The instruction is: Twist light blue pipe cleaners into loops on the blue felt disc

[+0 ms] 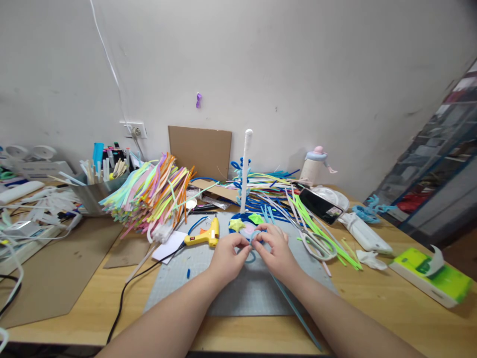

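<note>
My left hand [228, 257] and my right hand [278, 252] meet over the grey cutting mat [238, 298], thumbs and fingertips pinched together on a light blue pipe cleaner [295, 311]. Its long tail runs under my right forearm toward the table's front edge, and a small loop hangs below my fingertips. Just behind my hands lies a dark blue fuzzy base with a yellow star [237, 225], a green star [256, 219] and a pink piece, partly covered by my fingers. A white fuzzy rod [246, 171] stands upright there, with blue curled pipe cleaners [238, 175] beside it.
Left of my hands lies a yellow glue gun [203, 238] with a black cord. Scissors [316, 246], green pipe cleaners [303, 216] and a phone [321, 205] lie to the right. A large pipe-cleaner bundle [152, 194] and a tissue pack [434, 276] flank the mat.
</note>
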`<action>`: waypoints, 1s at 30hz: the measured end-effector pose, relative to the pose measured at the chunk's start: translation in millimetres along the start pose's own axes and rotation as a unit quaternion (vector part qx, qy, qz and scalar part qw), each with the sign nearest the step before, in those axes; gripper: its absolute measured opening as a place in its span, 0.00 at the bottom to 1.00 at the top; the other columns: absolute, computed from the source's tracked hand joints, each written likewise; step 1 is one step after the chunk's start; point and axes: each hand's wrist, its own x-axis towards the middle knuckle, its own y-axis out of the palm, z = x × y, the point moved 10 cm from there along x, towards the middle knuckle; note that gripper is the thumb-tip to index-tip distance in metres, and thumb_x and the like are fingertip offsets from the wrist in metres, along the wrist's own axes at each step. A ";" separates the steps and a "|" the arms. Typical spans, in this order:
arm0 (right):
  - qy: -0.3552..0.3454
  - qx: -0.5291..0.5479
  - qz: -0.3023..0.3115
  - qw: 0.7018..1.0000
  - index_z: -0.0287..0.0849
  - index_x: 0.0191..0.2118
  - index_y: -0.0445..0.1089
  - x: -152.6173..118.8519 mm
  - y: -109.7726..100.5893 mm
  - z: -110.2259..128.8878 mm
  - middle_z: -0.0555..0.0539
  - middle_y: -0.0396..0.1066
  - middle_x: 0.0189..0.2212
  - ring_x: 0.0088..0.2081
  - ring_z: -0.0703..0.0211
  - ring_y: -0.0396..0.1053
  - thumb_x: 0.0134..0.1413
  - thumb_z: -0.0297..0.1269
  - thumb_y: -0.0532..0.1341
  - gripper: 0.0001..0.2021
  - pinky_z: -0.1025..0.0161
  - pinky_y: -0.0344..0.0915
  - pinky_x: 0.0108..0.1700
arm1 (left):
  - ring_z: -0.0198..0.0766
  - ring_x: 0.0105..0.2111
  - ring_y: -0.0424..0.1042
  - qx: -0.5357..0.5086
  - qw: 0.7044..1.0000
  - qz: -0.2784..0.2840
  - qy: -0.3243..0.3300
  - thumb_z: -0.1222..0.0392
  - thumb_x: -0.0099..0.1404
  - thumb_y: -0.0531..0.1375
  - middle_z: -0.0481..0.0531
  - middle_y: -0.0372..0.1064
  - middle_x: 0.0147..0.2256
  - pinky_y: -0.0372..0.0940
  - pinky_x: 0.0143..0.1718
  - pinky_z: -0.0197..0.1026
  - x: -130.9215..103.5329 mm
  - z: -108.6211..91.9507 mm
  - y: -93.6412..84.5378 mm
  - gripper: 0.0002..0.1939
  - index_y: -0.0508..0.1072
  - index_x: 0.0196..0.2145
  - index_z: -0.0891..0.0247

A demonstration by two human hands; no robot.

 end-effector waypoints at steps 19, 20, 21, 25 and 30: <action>0.213 0.454 0.067 0.863 0.40 0.34 0.65 -2.4 29.2 -41.8 0.53 0.66 0.22 0.15 0.65 0.65 0.46 0.47 0.60 0.15 0.67 0.60 0.17 | 0.31 0.18 0.64 -0.339 0.908 0.111 -0.219 0.52 0.42 0.66 0.49 0.67 0.18 0.58 0.24 0.35 -5.6 33.4 35.1 0.16 0.68 0.20 0.67; 0.212 0.450 0.062 0.865 0.40 0.34 0.66 -2.4 28.1 -41.7 0.53 0.66 0.21 0.15 0.65 0.66 0.46 0.47 0.60 0.15 0.67 0.60 0.17 | 0.31 0.18 0.63 -0.336 0.909 0.107 -0.221 0.52 0.41 0.67 0.49 0.67 0.18 0.58 0.24 0.35 -5.4 34.4 34.9 0.16 0.68 0.20 0.67; 0.211 0.446 0.061 0.868 0.40 0.34 0.66 -2.5 27.7 -41.0 0.53 0.66 0.21 0.15 0.64 0.66 0.45 0.47 0.60 0.15 0.67 0.61 0.17 | 0.31 0.18 0.63 -0.332 0.911 0.103 -0.222 0.52 0.41 0.67 0.49 0.67 0.18 0.58 0.24 0.35 -5.2 35.3 34.6 0.17 0.67 0.20 0.67; 0.205 0.451 0.059 0.867 0.41 0.39 0.67 -3.2 27.6 -37.7 0.54 0.66 0.21 0.14 0.66 0.65 0.46 0.46 0.60 0.16 0.67 0.61 0.16 | 0.30 0.17 0.63 -0.308 0.922 0.078 -0.220 0.51 0.40 0.67 0.47 0.65 0.17 0.57 0.22 0.34 -4.1 37.6 31.0 0.17 0.67 0.19 0.67; 0.205 0.446 0.059 0.869 0.41 0.41 0.67 -3.3 27.1 -38.5 0.53 0.66 0.21 0.15 0.66 0.65 0.47 0.44 0.59 0.16 0.68 0.61 0.17 | 0.30 0.17 0.63 -0.309 0.923 0.087 -0.213 0.52 0.41 0.66 0.47 0.65 0.16 0.57 0.23 0.34 -4.2 34.3 30.7 0.17 0.67 0.19 0.67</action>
